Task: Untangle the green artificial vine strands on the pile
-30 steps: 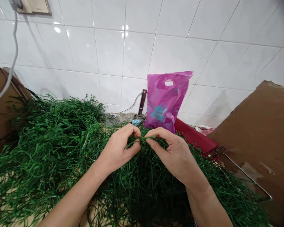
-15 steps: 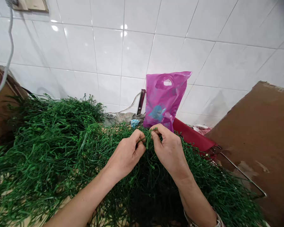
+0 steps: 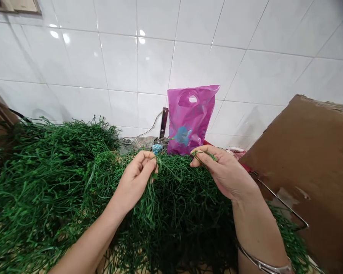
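Observation:
Thin green plant stems with small branching tips, artificial-looking, lie in a wide tangled heap below and around both hands. My left hand is closed, thumb against curled fingers, on some green stems that hang down below it. To the right, my right hand pinches a small green stem piece between thumb and fingertips. A gap separates the two hands, with more of the heap beneath it.
Behind the heap, a purple plastic bag stands against the white tiled wall. Brown cardboard rises at right, with a bent metal rod in front. Grey cloth and a small blue item lie left of the bag.
My hands, close together before, have moved apart: the left leftward, the right rightward with a stem piece in its pinch. The view has shifted slightly to the right.

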Demonstrator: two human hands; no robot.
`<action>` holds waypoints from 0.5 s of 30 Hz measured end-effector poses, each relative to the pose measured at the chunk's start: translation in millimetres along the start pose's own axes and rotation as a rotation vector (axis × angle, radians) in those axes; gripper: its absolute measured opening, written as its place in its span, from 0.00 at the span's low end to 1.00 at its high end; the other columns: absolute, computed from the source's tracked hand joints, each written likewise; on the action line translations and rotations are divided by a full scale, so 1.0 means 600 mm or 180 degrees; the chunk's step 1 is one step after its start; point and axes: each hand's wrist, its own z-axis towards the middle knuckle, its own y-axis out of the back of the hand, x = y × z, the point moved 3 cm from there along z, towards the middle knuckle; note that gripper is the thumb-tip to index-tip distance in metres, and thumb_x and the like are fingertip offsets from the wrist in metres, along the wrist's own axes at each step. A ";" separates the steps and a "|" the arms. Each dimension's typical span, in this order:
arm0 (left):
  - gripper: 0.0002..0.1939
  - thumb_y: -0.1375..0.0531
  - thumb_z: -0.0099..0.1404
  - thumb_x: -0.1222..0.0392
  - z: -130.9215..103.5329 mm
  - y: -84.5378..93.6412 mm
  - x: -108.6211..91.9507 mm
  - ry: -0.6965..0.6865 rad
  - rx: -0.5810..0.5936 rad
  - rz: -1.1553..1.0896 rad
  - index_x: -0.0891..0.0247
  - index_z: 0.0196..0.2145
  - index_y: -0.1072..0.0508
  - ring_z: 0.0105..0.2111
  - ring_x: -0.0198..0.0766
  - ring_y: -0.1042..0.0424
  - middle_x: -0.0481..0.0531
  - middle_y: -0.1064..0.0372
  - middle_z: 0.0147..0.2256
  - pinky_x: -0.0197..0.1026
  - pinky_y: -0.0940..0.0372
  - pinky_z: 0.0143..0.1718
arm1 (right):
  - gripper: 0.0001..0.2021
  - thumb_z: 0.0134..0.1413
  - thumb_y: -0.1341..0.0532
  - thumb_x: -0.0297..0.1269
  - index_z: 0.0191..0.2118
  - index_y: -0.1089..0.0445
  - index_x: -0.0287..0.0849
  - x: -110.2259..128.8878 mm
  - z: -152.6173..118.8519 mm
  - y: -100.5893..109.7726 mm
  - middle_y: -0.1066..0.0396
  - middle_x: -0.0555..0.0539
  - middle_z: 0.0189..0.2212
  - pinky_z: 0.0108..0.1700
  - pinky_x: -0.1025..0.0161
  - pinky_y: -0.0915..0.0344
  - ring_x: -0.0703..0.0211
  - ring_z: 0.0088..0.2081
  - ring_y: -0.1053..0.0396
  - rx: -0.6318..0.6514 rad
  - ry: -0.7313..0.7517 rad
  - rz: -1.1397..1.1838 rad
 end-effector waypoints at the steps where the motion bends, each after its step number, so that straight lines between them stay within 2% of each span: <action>1: 0.10 0.47 0.72 0.52 0.001 0.005 -0.005 -0.0056 -0.0016 0.0020 0.60 0.37 0.35 0.27 0.31 0.40 0.43 0.39 0.28 0.34 0.41 0.30 | 0.15 0.54 0.36 0.50 0.35 0.27 0.42 0.001 0.000 -0.004 0.27 0.49 0.25 0.43 0.58 0.37 0.57 0.34 0.31 0.0019 -0.0033 0.0035; 4: 0.14 0.46 0.72 0.51 0.002 0.013 -0.017 -0.0181 0.0000 0.0052 0.62 0.32 0.34 0.28 0.31 0.39 0.44 0.38 0.28 0.33 0.40 0.32 | 0.15 0.54 0.35 0.50 0.34 0.28 0.42 0.000 0.000 -0.007 0.27 0.49 0.25 0.41 0.59 0.38 0.58 0.33 0.33 0.0077 -0.0084 0.0095; 7: 0.14 0.43 0.70 0.50 0.001 0.011 -0.019 -0.0088 -0.0004 -0.0146 0.62 0.32 0.31 0.29 0.32 0.38 0.45 0.36 0.30 0.33 0.39 0.33 | 0.14 0.54 0.35 0.49 0.35 0.27 0.42 0.001 -0.003 -0.011 0.27 0.49 0.26 0.40 0.60 0.38 0.59 0.33 0.33 0.0205 -0.0096 0.0210; 12: 0.22 0.44 0.68 0.41 -0.003 -0.003 -0.006 0.0438 -0.0185 -0.0698 0.63 0.44 0.26 0.31 0.35 0.36 0.48 0.33 0.30 0.35 0.41 0.32 | 0.11 0.56 0.35 0.45 0.36 0.27 0.43 0.005 -0.007 -0.046 0.27 0.50 0.27 0.38 0.62 0.37 0.60 0.32 0.31 0.0419 0.0004 0.0373; 15: 0.26 0.36 0.61 0.43 -0.003 -0.013 0.003 0.0422 0.0050 -0.0437 0.64 0.49 0.27 0.26 0.32 0.43 0.43 0.41 0.24 0.34 0.48 0.27 | 0.07 0.56 0.37 0.40 0.36 0.26 0.43 0.007 -0.011 -0.077 0.26 0.50 0.30 0.38 0.64 0.36 0.60 0.34 0.30 0.0508 0.0234 0.0152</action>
